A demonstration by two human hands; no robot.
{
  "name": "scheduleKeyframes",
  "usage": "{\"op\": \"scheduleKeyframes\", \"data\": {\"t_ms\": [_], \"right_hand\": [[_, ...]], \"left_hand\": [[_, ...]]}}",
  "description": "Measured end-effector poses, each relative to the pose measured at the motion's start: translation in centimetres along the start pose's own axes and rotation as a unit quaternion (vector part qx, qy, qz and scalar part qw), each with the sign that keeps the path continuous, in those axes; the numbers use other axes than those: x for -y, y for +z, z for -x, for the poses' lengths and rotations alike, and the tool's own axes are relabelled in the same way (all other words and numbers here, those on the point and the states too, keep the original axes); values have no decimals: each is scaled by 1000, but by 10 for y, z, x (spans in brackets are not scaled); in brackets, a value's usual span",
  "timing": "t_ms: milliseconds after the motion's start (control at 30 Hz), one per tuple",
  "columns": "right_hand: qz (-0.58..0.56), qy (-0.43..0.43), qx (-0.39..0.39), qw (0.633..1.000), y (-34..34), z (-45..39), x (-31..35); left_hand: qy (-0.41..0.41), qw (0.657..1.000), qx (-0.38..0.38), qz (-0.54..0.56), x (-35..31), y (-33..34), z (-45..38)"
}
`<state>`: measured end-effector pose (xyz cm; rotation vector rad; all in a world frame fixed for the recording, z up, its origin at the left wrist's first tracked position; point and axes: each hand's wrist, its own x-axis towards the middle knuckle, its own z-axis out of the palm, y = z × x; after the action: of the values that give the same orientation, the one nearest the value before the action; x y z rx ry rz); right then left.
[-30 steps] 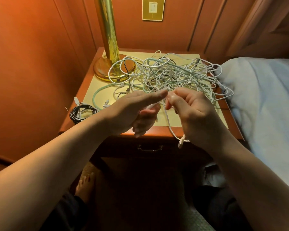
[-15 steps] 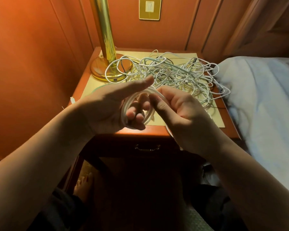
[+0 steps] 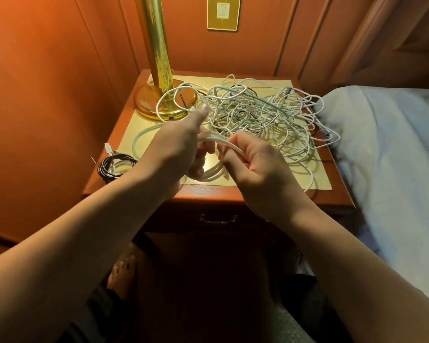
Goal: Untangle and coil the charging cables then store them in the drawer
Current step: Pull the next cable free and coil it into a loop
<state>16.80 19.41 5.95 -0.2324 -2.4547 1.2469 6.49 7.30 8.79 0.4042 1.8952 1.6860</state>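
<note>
Above the nightstand's front edge: both hands on one white coil (image 3: 214, 169). Left hand (image 3: 176, 149) curled round the coil's left side, loops passing over the fingers, forefinger stretched toward the lamp base (image 3: 156, 105). Right hand (image 3: 255, 164) pinching the coil's upper right arc between thumb and curled fingers. Coil held just off the nightstand (image 3: 208, 194), several turns thick.

Behind the hands, across the middle and right of the top: big tangle (image 3: 260, 112) of white and pale green cables, spilling over the right edge toward the bed (image 3: 386, 154). One loop lying over the lamp base at the back left corner.

At the front left corner: coiled black cable (image 3: 114, 167), white plug just beside it.

Below the front edge: drawer (image 3: 218, 220), closed, handle showing.
</note>
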Motion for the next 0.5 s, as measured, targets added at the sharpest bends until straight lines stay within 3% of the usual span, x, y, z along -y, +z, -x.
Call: {"op": "scheduleKeyframes", "data": {"t_ms": [100,500], "right_hand": [[-8,1,7,1000,-1,-1,-4],[-107,37,113,987,-28,-16,-9]], "left_hand": [[-19,996,86,-1,1,-6,-4],[-31,977,191,-94,-6,-30,-9]]}}
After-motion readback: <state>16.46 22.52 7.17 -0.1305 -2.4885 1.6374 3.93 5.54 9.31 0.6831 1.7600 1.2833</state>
